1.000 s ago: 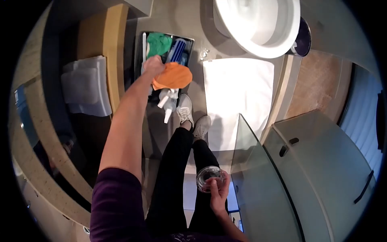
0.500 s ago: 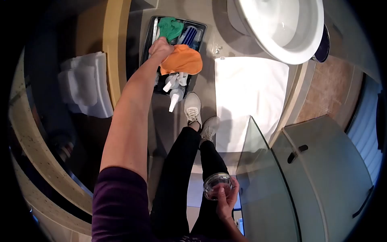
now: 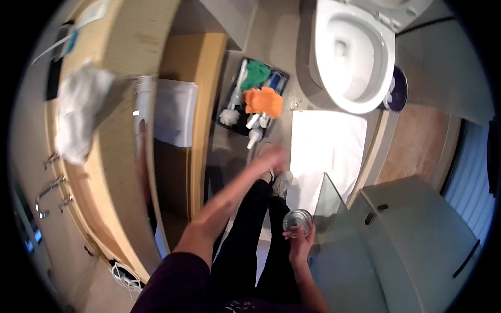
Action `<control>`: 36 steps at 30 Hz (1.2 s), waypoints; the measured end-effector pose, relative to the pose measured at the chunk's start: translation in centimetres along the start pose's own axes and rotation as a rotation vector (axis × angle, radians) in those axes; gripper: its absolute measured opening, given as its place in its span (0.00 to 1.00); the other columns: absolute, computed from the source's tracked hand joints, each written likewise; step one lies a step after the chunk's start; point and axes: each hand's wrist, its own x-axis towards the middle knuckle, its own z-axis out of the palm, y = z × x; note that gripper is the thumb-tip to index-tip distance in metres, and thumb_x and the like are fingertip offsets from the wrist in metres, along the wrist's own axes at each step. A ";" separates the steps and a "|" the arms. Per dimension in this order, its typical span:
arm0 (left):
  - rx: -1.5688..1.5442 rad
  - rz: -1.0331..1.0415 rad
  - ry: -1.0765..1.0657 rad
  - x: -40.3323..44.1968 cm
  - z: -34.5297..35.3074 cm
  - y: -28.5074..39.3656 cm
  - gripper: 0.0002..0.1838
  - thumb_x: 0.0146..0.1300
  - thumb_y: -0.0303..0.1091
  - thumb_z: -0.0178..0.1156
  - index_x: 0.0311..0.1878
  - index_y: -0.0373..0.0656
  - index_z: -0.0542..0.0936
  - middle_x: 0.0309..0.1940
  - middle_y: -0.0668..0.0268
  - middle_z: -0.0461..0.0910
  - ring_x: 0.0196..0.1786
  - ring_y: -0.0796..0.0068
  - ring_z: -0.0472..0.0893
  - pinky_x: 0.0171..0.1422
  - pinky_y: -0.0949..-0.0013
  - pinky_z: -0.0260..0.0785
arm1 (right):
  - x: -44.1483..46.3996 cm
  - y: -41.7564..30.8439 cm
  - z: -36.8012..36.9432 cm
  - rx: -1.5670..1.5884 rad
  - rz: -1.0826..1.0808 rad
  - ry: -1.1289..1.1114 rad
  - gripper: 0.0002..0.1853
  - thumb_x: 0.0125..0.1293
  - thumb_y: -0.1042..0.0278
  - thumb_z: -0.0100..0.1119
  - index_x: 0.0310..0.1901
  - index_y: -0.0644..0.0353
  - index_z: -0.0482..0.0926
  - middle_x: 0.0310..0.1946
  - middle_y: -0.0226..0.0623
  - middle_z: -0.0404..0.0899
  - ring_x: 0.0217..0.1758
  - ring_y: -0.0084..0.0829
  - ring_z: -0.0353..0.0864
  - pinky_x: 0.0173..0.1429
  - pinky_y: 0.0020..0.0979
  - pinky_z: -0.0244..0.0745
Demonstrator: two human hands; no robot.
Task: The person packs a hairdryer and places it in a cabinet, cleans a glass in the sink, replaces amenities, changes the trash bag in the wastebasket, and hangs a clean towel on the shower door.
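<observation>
My right hand (image 3: 299, 241) is wrapped round a clear round glass (image 3: 297, 219), held in front of my right leg. My left hand (image 3: 274, 156) is stretched out above my shoes, smeared by motion, so its fingers do not show clearly. Just beyond it on the floor lies a black tray (image 3: 284, 78). An orange cloth (image 3: 265, 102) and a green cloth (image 3: 255, 74) rest in this tray, along with white-topped bottles (image 3: 254, 137) and a white brush (image 3: 229, 117).
A white toilet (image 3: 329, 78) stands at the upper right, with a dark bin (image 3: 398, 91) beside it. A white mat (image 3: 329, 141) covers part of the floor. To the right is a glass panel (image 3: 339, 245). A wooden counter (image 3: 122, 130) with a white cloth (image 3: 81, 112) runs along the left.
My left hand has left the orange cloth, which now lies in the tray, and come back toward me. The right hand still holds the glass. The view has shifted, showing more of the counter.
</observation>
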 end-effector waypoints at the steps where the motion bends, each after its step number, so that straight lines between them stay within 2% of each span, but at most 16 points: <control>1: -0.098 -0.145 -0.045 -5.9 3.9 2.1 0.22 0.72 0.52 0.55 0.42 0.38 0.77 0.25 0.63 0.82 0.24 0.71 0.82 0.25 0.68 0.73 | -0.9 -0.8 -0.3 0.003 -0.043 -0.010 0.24 0.77 0.65 0.55 0.69 0.54 0.59 0.38 0.41 0.81 0.29 0.39 0.84 0.33 0.33 0.78; 2: -0.026 -0.223 -0.251 -10.5 5.9 3.8 0.32 0.72 0.64 0.50 0.52 0.40 0.79 0.37 0.61 0.84 0.29 0.72 0.85 0.31 0.70 0.75 | -1.8 -1.5 -0.3 0.007 -0.087 -0.020 0.24 0.77 0.65 0.55 0.69 0.54 0.59 0.39 0.41 0.81 0.29 0.39 0.83 0.33 0.33 0.78; 3: 0.001 -0.171 -0.258 -14.2 8.5 3.8 0.33 0.71 0.64 0.51 0.54 0.40 0.79 0.35 0.61 0.84 0.28 0.73 0.84 0.29 0.71 0.74 | -3.1 -3.6 0.6 -0.016 -0.115 -0.020 0.23 0.77 0.65 0.55 0.68 0.53 0.61 0.39 0.40 0.80 0.30 0.36 0.82 0.32 0.32 0.77; 5: 0.112 -0.028 -0.229 -21.6 12.2 5.8 0.34 0.71 0.62 0.53 0.59 0.37 0.76 0.30 0.63 0.83 0.27 0.75 0.83 0.29 0.72 0.73 | -5.5 -6.5 0.9 -0.044 -0.181 -0.108 0.22 0.77 0.65 0.55 0.68 0.53 0.62 0.39 0.39 0.80 0.31 0.34 0.82 0.32 0.31 0.77; 8: 0.082 0.184 -0.058 -29.0 14.7 6.9 0.31 0.72 0.57 0.56 0.64 0.39 0.71 0.29 0.61 0.82 0.27 0.73 0.82 0.33 0.69 0.72 | -10.4 -10.3 2.6 -0.125 -0.270 -0.202 0.22 0.77 0.67 0.54 0.69 0.54 0.63 0.41 0.36 0.79 0.34 0.28 0.80 0.33 0.30 0.78; 9: 0.145 0.326 0.016 -31.5 14.6 8.0 0.28 0.73 0.49 0.57 0.66 0.40 0.66 0.29 0.59 0.81 0.28 0.71 0.82 0.35 0.66 0.72 | -12.0 -11.1 2.9 -0.214 -0.301 -0.275 0.22 0.78 0.67 0.53 0.69 0.56 0.62 0.42 0.36 0.79 0.34 0.27 0.80 0.33 0.30 0.78; 12: 0.187 0.368 0.208 -36.5 14.8 9.0 0.26 0.72 0.41 0.57 0.68 0.42 0.65 0.29 0.58 0.81 0.28 0.70 0.82 0.34 0.65 0.73 | -14.8 -12.7 3.5 -0.418 -0.383 -0.507 0.26 0.79 0.67 0.51 0.73 0.58 0.58 0.48 0.39 0.80 0.39 0.29 0.82 0.37 0.32 0.81; 15: -0.174 0.303 0.259 -42.4 12.4 10.1 0.23 0.70 0.31 0.55 0.67 0.47 0.68 0.26 0.63 0.80 0.23 0.76 0.80 0.26 0.71 0.71 | -20.4 -13.2 6.2 -0.324 -0.375 -0.780 0.36 0.79 0.50 0.48 0.80 0.55 0.47 0.62 0.50 0.74 0.49 0.39 0.83 0.52 0.41 0.81; 16: -0.301 0.322 0.285 -44.2 11.1 9.6 0.24 0.69 0.28 0.55 0.67 0.48 0.68 0.25 0.64 0.79 0.22 0.78 0.79 0.24 0.72 0.70 | -20.3 -13.1 5.6 -0.395 -0.331 -0.886 0.39 0.78 0.44 0.48 0.80 0.55 0.47 0.60 0.50 0.75 0.47 0.40 0.83 0.52 0.40 0.80; 18: -0.598 0.483 0.486 -48.9 8.1 10.0 0.25 0.68 0.28 0.54 0.69 0.47 0.67 0.23 0.64 0.78 0.19 0.78 0.76 0.22 0.71 0.68 | -21.5 -12.8 6.2 -0.437 -0.361 -0.847 0.35 0.78 0.49 0.50 0.77 0.58 0.54 0.54 0.50 0.78 0.43 0.36 0.84 0.49 0.35 0.80; 20: -0.849 0.776 0.700 -52.5 4.3 10.0 0.24 0.69 0.29 0.51 0.69 0.43 0.66 0.23 0.63 0.78 0.19 0.77 0.74 0.22 0.71 0.68 | -20.2 -12.3 4.9 -0.502 -0.337 -0.798 0.31 0.78 0.51 0.52 0.74 0.59 0.58 0.51 0.49 0.80 0.41 0.34 0.84 0.49 0.34 0.80; 22: -0.791 0.783 1.154 -55.1 -0.5 8.7 0.22 0.71 0.31 0.48 0.67 0.40 0.66 0.25 0.60 0.78 0.19 0.75 0.74 0.22 0.71 0.69 | -19.7 -12.1 3.9 -0.561 -0.298 -0.652 0.22 0.78 0.59 0.55 0.65 0.62 0.70 0.44 0.45 0.82 0.37 0.29 0.84 0.47 0.31 0.80; 25: -0.785 0.548 1.444 -56.4 -12.7 1.6 0.18 0.68 0.30 0.48 0.60 0.38 0.65 0.27 0.57 0.79 0.21 0.73 0.77 0.22 0.72 0.70 | -17.5 -11.6 2.8 -0.586 -0.284 -0.566 0.16 0.77 0.64 0.54 0.60 0.62 0.75 0.40 0.42 0.82 0.34 0.28 0.83 0.44 0.30 0.81; 28: -0.741 0.347 1.573 -56.2 -19.2 -4.5 0.10 0.68 0.28 0.49 0.51 0.40 0.66 0.28 0.57 0.79 0.21 0.72 0.78 0.23 0.70 0.74 | -15.4 -11.6 0.9 -0.658 -0.232 -0.485 0.15 0.77 0.64 0.55 0.59 0.61 0.75 0.40 0.41 0.82 0.33 0.27 0.83 0.42 0.30 0.81; 32: -0.939 0.313 1.612 -55.2 -24.8 -9.3 0.10 0.69 0.27 0.49 0.52 0.40 0.67 0.29 0.57 0.79 0.21 0.70 0.78 0.23 0.69 0.75 | -13.7 -11.5 0.2 -0.716 -0.212 -0.450 0.14 0.77 0.65 0.55 0.58 0.62 0.76 0.40 0.41 0.82 0.33 0.27 0.83 0.43 0.30 0.81; 36: -1.059 0.366 1.504 -54.6 -28.2 -10.5 0.11 0.70 0.27 0.48 0.55 0.39 0.67 0.29 0.57 0.79 0.22 0.70 0.78 0.24 0.68 0.76 | -11.6 -10.7 1.1 -0.732 -0.232 -0.440 0.14 0.77 0.65 0.55 0.58 0.61 0.76 0.40 0.41 0.82 0.33 0.28 0.83 0.43 0.31 0.81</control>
